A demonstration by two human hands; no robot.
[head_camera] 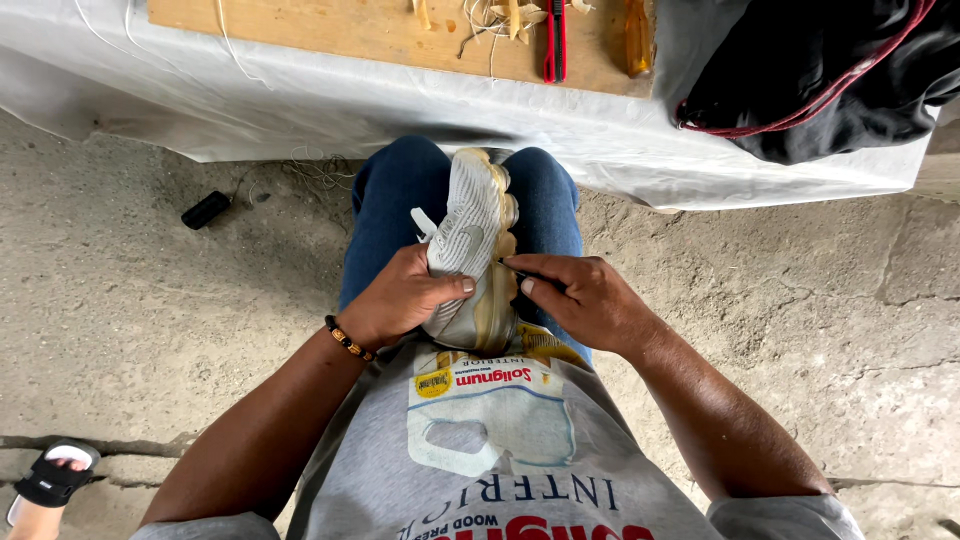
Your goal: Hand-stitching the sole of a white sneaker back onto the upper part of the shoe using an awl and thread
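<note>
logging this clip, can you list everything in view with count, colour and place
shoe: 1, grey-white with yellowish sole, on the lap
thin tool: 1, dark, at the sole edge
board: 1, wooden, on the white-covered table
cutter: 1, red and black, on the board
bag: 1, black with red cord, top right
small object: 1, black, on the concrete floor
sandal: 1, black, bottom left
left hand: grip on the shoe
right hand: grip on the thin tool

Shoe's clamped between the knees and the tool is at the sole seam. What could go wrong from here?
1. The thin tool in the right hand points toward the left hand; a slip might jab its thumb.
2. The shoe rests only between the knees, so it could twist or drop.
</note>
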